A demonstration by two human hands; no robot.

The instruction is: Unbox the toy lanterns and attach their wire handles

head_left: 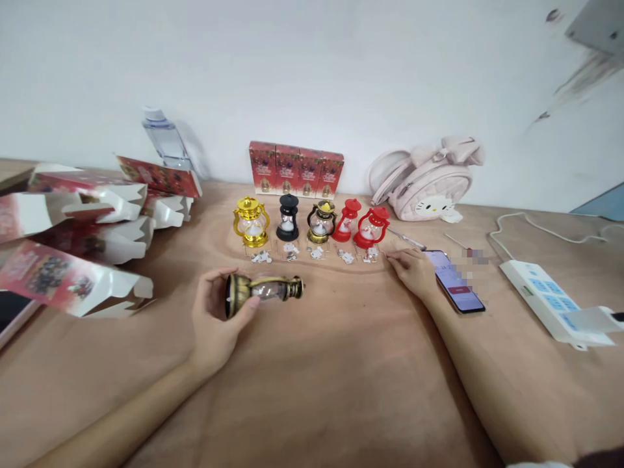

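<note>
Left hand gripped a bronze lantern on its side; right hand sat by small metal parts.
Left to right: opened red cartons (78, 273), flaps splayed, crowded the left edge of the table (312, 390), clear bottle (168, 140) behind; wood surface spread between the forearms. Left hand (219, 325) curled round the base of the bronze lantern (266, 289), thumb along its side, lantern top pointing right, in front of the row. Four upright red boxes (296, 170) stood by the wall, contents hidden; five small lanterns (319, 222) in front, whitish matter inside the clear chambers. Right hand (414, 270) palm down, fingers bent, beside the metal parts (370, 255); pinch unclear. Phone (455, 283), then power strip (556, 302), toward right edge.
</note>
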